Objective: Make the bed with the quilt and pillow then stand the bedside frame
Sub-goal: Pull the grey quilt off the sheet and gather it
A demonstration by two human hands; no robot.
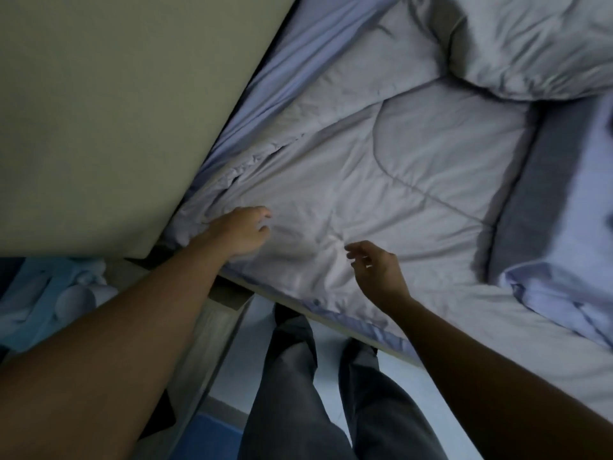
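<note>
Quilt-smoothing step. My left hand [245,231] rests on quilt [414,161], fingers loose, gripping nothing. My right hand [376,268] hovers empty, fingers relaxed. Next, probably: flatten creases outward.

Bedroom for sure, looks like someone's home: a pale grey stitched quilt [381,180] spread over a light blue sheet [298,61], right up against a flat beige headboard panel [116,111].

The quilt [381,180] is plain pale grey with curved stitched lines. At eleven o'clock the sheet [298,51] is periwinkle blue, beside a beige panel [99,111]. At six o'clock, dark grey trousers [292,393] stand over a pale blue floor [252,353].
</note>
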